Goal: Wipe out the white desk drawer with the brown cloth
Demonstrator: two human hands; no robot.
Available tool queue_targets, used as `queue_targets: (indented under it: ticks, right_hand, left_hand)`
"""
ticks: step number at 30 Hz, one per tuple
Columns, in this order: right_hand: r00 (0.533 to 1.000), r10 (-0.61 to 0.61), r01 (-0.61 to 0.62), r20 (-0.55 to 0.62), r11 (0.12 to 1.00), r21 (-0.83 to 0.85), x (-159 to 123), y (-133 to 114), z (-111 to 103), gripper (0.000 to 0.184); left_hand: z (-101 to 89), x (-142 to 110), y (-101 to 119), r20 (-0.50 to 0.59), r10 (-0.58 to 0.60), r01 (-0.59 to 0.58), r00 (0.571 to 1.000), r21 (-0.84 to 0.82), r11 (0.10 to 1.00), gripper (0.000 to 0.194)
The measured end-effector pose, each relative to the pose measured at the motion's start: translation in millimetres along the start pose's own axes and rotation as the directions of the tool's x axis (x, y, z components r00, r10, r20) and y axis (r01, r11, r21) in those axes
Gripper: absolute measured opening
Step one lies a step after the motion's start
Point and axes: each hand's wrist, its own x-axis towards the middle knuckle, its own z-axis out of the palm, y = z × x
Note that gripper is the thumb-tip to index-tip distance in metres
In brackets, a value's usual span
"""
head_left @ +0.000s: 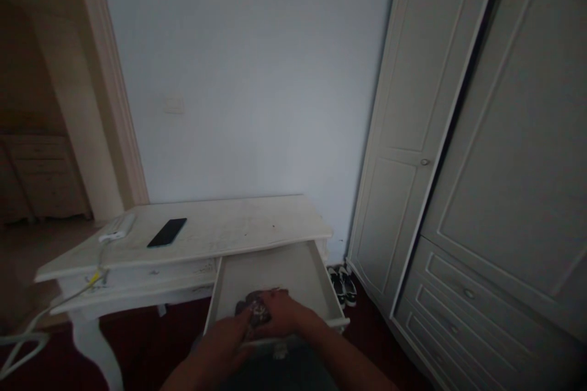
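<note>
A white desk (220, 229) stands against the wall with its right-hand drawer (293, 269) pulled out towards me. Both my hands reach into the drawer's front part. My left hand (232, 330) and my right hand (284, 311) are together on a small dark patterned object (254, 310), which looks like folded cloth; the dim light hides what it is. My fingers cover much of it. The remaining floor of the drawer looks bare.
A black phone (167, 232) and a white power strip (117, 228) with a trailing cable lie on the desktop's left side. A pair of dark shoes (342, 284) sits on the floor beside a tall white wardrobe (458, 165) at right. A doorway opens at left.
</note>
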Motion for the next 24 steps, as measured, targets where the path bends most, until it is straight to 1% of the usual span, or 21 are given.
queue_targets:
  ticks: [1,2,3,4,5,6,8,9,10,12,13,14,15,16,17,18,20,22,24]
  right_hand:
    - [0.999,0.024,-0.023,0.042,0.999,-0.033,15,-6,5,0.095]
    - [0.997,0.050,-0.045,0.059,0.997,-0.070,29,-11,10,0.098]
    - [0.996,0.068,-0.061,0.062,0.992,-0.110,42,-17,17,0.100]
    - [0.996,0.071,-0.062,0.055,0.987,-0.151,53,-23,24,0.102]
    - [0.997,0.058,-0.049,0.041,0.981,-0.190,62,-28,32,0.103]
    - [0.999,0.027,-0.021,0.025,0.975,-0.221,70,-34,38,0.103]
    - [0.997,-0.076,0.076,0.010,0.964,-0.255,82,-40,48,0.100]
    - [0.989,-0.143,0.145,0.026,0.955,-0.260,86,-41,49,0.098]
    - [0.977,-0.205,0.213,0.057,0.942,-0.258,89,-40,48,0.096]
    - [0.951,-0.284,0.307,0.125,0.919,-0.246,90,-30,39,0.092]
    - [0.949,-0.286,0.311,0.134,0.920,-0.239,88,-22,31,0.090]
    - [0.962,-0.252,0.271,0.109,0.935,-0.230,85,-12,22,0.088]
    - [0.982,-0.183,0.189,0.048,0.958,-0.216,80,-1,13,0.087]
    - [0.996,-0.089,0.082,-0.031,0.978,-0.193,74,10,4,0.085]
    - [0.994,0.008,-0.027,-0.111,0.986,-0.166,67,22,-5,0.084]
    - [0.977,0.100,-0.127,-0.188,0.982,-0.138,59,34,-12,0.082]
    - [0.922,0.234,-0.275,-0.309,0.956,-0.097,43,55,-22,0.076]
    - [0.858,0.322,-0.374,-0.399,0.926,-0.057,30,70,-27,0.068]
    - [0.800,0.388,-0.440,-0.457,0.898,-0.009,25,78,-26,0.061]
  left_hand:
    - [-1.6,-6,-7,-0.044,-0.004,0.007,0.999,0.067,0.998,0.058]
    - [-2.2,-9,-15,-0.098,0.002,0.010,0.995,0.124,0.992,0.053]
    - [-1.1,-10,-25,-0.171,0.020,0.009,0.985,0.166,0.986,0.050]
    - [1.9,-9,-36,-0.257,0.036,0.014,0.966,0.192,0.981,0.052]
    - [7.1,-5,-47,-0.346,0.035,0.039,0.938,0.204,0.978,0.055]
    - [14.2,0,-58,-0.437,0.025,0.075,0.899,0.210,0.975,0.057]
    - [31.4,12,-74,-0.579,0.020,0.125,0.815,0.208,0.970,0.057]
    - [39.7,17,-80,-0.618,0.034,0.123,0.785,0.210,0.970,0.057]
    - [46.7,21,-83,-0.639,0.051,0.117,0.767,0.217,0.969,0.056]
    - [55.0,24,-85,-0.643,0.094,0.093,0.760,0.251,0.964,0.054]
    - [56.2,24,-85,-0.634,0.114,0.082,0.765,0.272,0.959,0.053]
    - [55.9,22,-83,-0.624,0.133,0.071,0.770,0.291,0.954,0.052]
    - [54.8,21,-82,-0.611,0.155,0.053,0.776,0.309,0.950,0.051]
    - [53.5,19,-81,-0.597,0.179,0.030,0.782,0.323,0.946,0.051]
    - [52.6,19,-80,-0.586,0.197,0.010,0.786,0.330,0.944,0.050]
    - [52.5,19,-80,-0.587,0.203,0.002,0.784,0.329,0.944,0.050]
    - [55.4,21,-81,-0.611,0.193,0.004,0.768,0.305,0.952,0.049]
    - [61.6,26,-83,-0.647,0.173,0.016,0.743,0.275,0.961,0.048]
    - [68.4,30,-86,-0.668,0.171,0.012,0.724,0.259,0.966,0.048]
